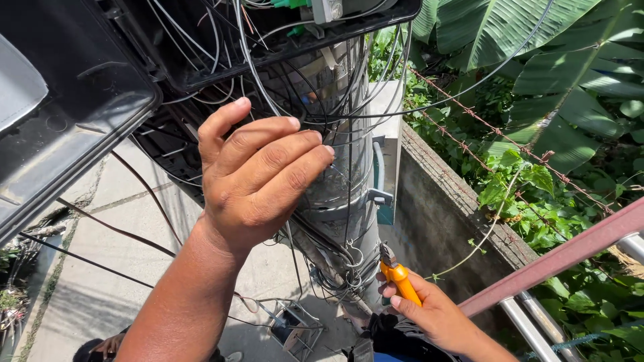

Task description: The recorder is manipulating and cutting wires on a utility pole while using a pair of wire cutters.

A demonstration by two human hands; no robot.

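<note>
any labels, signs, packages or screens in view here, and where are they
No signs, packages or screens show.
Small pale grey tag or module: top centre in the open black plastic cable box, beside a green connector; too small to tell if it is a label.
Pale grey patch: on the black box lid, left, curved and blank.

Left fingertips: the left hand (258, 174) hides what its curled fingers pinch among the thin black cables (335, 100).
Cutter jaws: the orange-handled cutters (397, 275) blur into wire loops above the right hand (433, 312).
Black plastic junction box (74, 100): cut off by the top and left edges.
</note>
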